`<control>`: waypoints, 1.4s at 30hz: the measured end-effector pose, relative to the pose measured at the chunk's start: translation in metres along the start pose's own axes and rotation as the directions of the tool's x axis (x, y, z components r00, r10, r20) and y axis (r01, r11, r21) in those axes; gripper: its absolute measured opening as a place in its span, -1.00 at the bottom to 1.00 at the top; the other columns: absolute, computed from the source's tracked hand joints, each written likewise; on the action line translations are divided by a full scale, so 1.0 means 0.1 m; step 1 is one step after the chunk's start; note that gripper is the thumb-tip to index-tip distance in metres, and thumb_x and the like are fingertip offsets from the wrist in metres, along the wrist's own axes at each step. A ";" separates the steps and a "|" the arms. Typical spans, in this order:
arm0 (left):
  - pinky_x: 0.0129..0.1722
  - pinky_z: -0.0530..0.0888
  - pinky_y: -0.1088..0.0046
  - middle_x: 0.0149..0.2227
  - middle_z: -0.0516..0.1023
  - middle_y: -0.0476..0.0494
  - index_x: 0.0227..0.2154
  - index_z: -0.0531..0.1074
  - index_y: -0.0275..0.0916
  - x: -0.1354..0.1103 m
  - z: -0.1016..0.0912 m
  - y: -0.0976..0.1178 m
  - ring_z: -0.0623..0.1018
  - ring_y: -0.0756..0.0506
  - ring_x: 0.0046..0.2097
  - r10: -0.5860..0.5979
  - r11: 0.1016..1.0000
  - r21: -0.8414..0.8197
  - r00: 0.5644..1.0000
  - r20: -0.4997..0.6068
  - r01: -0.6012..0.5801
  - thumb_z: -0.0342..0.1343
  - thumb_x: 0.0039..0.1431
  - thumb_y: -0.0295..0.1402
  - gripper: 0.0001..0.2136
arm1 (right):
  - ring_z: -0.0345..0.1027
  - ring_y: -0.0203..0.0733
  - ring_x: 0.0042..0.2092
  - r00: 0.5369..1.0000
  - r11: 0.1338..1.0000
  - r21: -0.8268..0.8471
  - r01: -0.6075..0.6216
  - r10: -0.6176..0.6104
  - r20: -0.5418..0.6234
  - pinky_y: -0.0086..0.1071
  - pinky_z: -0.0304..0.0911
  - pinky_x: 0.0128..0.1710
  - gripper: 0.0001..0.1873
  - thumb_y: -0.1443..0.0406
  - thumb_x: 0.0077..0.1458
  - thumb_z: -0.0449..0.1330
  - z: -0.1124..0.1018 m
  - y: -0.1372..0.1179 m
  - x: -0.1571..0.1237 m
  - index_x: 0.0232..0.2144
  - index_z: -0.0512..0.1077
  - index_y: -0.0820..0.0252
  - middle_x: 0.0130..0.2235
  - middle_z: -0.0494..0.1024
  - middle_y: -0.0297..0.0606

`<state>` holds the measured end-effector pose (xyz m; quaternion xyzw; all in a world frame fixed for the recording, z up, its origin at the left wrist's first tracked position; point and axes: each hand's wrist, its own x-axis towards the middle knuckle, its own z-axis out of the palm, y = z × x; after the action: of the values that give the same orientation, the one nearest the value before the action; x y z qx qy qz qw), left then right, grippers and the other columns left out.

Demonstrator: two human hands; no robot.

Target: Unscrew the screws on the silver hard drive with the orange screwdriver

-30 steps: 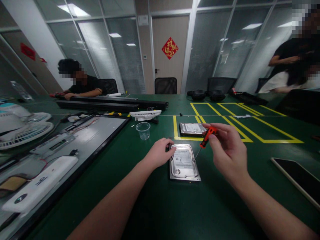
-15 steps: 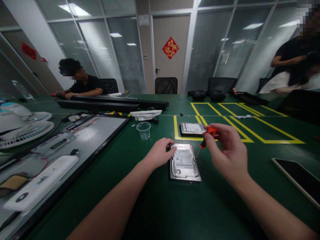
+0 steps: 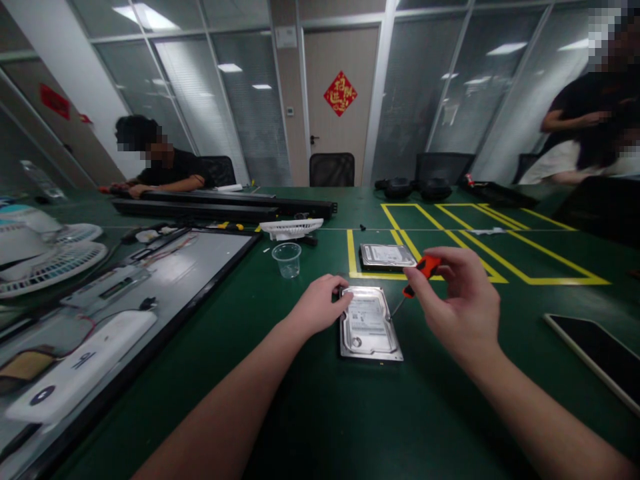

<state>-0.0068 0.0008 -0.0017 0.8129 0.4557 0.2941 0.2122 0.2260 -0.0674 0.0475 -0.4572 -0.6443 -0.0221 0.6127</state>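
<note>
A silver hard drive [image 3: 369, 325] lies flat on the green table [image 3: 320, 413] in front of me. My left hand [image 3: 320, 307] is curled against its far left corner, fingers pressed on the edge. My right hand [image 3: 460, 303] pinches a small screwdriver with an orange and black handle [image 3: 423, 270], its thin shaft slanting down to the drive's right edge. A second hard drive [image 3: 386, 255] lies farther back, on a yellow taped line.
A clear plastic cup [image 3: 287, 259] stands left of the drives. A large opened flat panel [image 3: 125, 300] and white fan grilles [image 3: 45, 257] fill the left side. A dark tablet [image 3: 595, 357] lies at the right. One person sits far left; others are at the far right.
My right hand has shifted slightly down and turned the screwdriver handle a little. The left hand and the drive have stayed put.
</note>
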 end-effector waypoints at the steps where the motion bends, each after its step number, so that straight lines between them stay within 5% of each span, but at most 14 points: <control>1: -0.05 0.51 0.26 -0.09 0.60 -0.19 -0.06 0.58 -0.22 0.00 0.00 0.00 0.57 -0.16 -0.09 -0.001 1.000 0.001 1.000 0.002 0.001 0.15 0.34 -0.21 -0.75 | 0.50 -0.10 -0.11 1.000 1.000 0.004 -0.001 0.001 0.000 -0.15 0.44 -0.14 -0.65 0.30 0.14 0.38 0.00 -0.01 0.00 -0.02 0.47 0.03 -0.09 0.53 -0.25; 10: -0.09 0.50 0.27 -0.10 0.60 -0.19 -0.07 0.59 -0.22 -0.01 -0.02 0.03 0.57 -0.17 -0.10 -0.003 1.000 0.001 1.000 0.009 0.003 0.14 0.34 -0.22 -0.75 | 0.52 -0.09 -0.05 0.993 0.988 0.127 -0.091 0.080 0.088 -0.12 0.48 -0.11 -0.70 0.31 0.30 0.19 -0.01 -0.10 -0.03 0.06 0.47 -0.01 0.04 0.57 -0.19; 20: -0.09 0.50 0.26 -0.12 0.58 -0.18 -0.07 0.58 -0.22 0.00 -0.01 0.01 0.56 -0.16 -0.12 0.008 1.000 -0.007 1.000 0.004 -0.008 0.15 0.34 -0.23 -0.76 | 0.48 -0.04 -0.02 0.998 0.998 0.011 0.066 -0.066 0.025 -0.15 0.47 -0.14 -0.67 0.31 0.17 0.36 0.00 0.00 0.01 -0.01 0.47 0.02 -0.03 0.50 -0.21; 30: -0.11 0.49 0.28 -0.15 0.57 -0.17 -0.07 0.57 -0.23 0.00 0.00 -0.01 0.54 -0.14 -0.14 0.004 1.000 -0.018 1.000 0.000 -0.004 0.15 0.33 -0.24 -0.77 | 0.50 -0.16 -0.11 0.999 0.999 0.041 0.020 -0.022 0.048 -0.20 0.48 -0.10 -0.63 0.36 0.23 0.28 0.02 -0.08 0.00 0.07 0.45 0.03 -0.04 0.56 -0.25; 42: -0.11 0.47 0.30 -0.16 0.56 -0.14 -0.07 0.57 -0.20 0.00 -0.02 -0.01 0.55 -0.14 -0.14 -0.005 1.000 -0.002 1.000 0.004 0.005 0.15 0.32 -0.23 -0.77 | 0.52 -0.08 0.01 0.995 0.995 0.095 -0.020 0.010 0.102 -0.13 0.47 -0.02 -0.61 0.38 0.26 0.21 0.01 -0.13 0.00 0.12 0.39 0.04 0.06 0.58 -0.19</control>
<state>-0.0085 0.0017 -0.0013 0.8120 0.4570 0.2926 0.2148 0.2169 -0.0746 0.0540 -0.4328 -0.6714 0.0367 0.6004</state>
